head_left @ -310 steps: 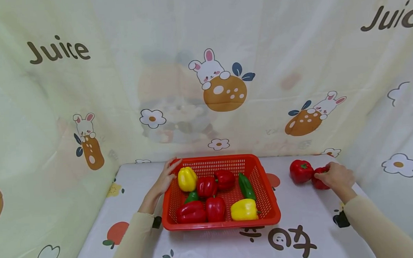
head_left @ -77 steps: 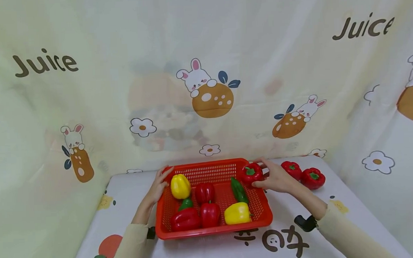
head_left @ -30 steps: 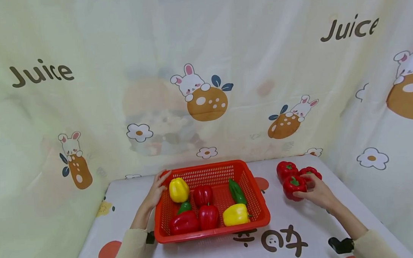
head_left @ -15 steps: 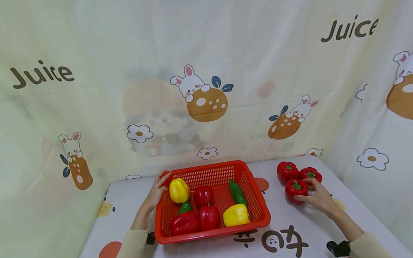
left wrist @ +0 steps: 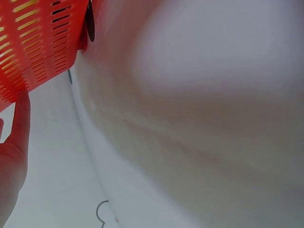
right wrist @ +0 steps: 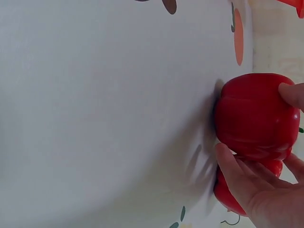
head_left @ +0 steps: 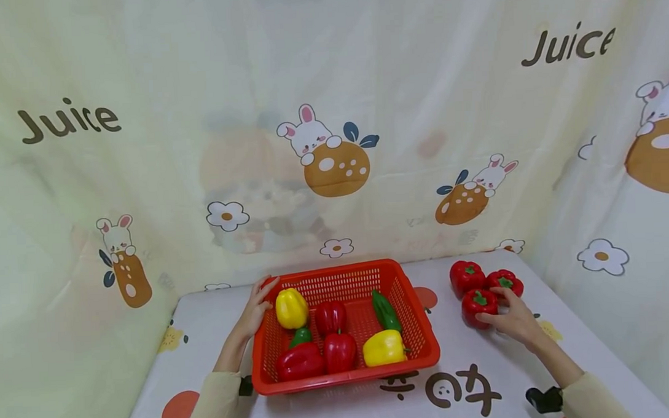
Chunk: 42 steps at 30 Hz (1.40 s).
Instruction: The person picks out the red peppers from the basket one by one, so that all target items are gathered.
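My left hand (head_left: 255, 309) holds the back left corner of a red plastic basket (head_left: 343, 376), its thumb at the rim. In the left wrist view a finger (left wrist: 20, 121) touches the slotted outer wall. The basket contains two yellow bell peppers (head_left: 385, 348), several red bell peppers (head_left: 331, 317), a long green pepper (head_left: 386, 311) and a partly hidden green one (head_left: 301, 337). On the right, my right hand (head_left: 515, 318) grips an upright red bell pepper (right wrist: 256, 116) at the table, thumb on one side and fingers on the other. Two more red bell peppers (head_left: 466, 278) stand right behind it.
A white patterned cloth covers the table (head_left: 444, 353). A pale curtain (head_left: 227, 145) printed with rabbits hangs behind and along both sides. Black wrist straps (head_left: 543, 400) show at both sleeves.
A red bell pepper has gone from the basket's back to the table at right, carried by my right hand. Three now stand there instead of two. The left hand stays at the basket.
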Each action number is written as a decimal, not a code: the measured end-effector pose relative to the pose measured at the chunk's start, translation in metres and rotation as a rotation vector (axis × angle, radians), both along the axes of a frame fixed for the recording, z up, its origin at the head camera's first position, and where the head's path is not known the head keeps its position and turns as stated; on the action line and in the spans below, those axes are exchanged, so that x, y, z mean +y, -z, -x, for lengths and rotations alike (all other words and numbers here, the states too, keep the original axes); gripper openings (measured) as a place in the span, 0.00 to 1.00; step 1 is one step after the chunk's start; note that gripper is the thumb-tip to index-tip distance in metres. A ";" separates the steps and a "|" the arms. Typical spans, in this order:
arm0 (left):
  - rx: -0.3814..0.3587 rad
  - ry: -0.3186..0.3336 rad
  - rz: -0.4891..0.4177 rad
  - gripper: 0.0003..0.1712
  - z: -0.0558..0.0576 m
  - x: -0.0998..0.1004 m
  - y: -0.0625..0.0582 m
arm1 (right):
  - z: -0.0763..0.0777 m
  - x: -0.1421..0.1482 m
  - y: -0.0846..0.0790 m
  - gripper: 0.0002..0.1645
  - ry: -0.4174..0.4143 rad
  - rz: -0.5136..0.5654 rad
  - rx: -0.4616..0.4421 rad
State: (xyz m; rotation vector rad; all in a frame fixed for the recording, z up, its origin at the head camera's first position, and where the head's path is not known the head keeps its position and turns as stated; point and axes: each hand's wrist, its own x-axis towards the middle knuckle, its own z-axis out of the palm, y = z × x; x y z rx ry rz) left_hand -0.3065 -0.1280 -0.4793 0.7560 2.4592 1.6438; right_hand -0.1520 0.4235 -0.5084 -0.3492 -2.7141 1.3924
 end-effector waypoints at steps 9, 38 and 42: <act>0.002 0.009 0.016 0.35 -0.002 0.000 -0.006 | -0.001 -0.001 -0.011 0.57 -0.004 -0.071 0.022; 0.014 0.008 0.010 0.34 -0.003 0.000 -0.006 | 0.063 -0.146 -0.105 0.33 -0.337 -0.211 0.132; 0.001 0.016 0.014 0.35 -0.002 0.000 -0.006 | 0.076 -0.181 -0.107 0.31 -0.402 -0.275 0.129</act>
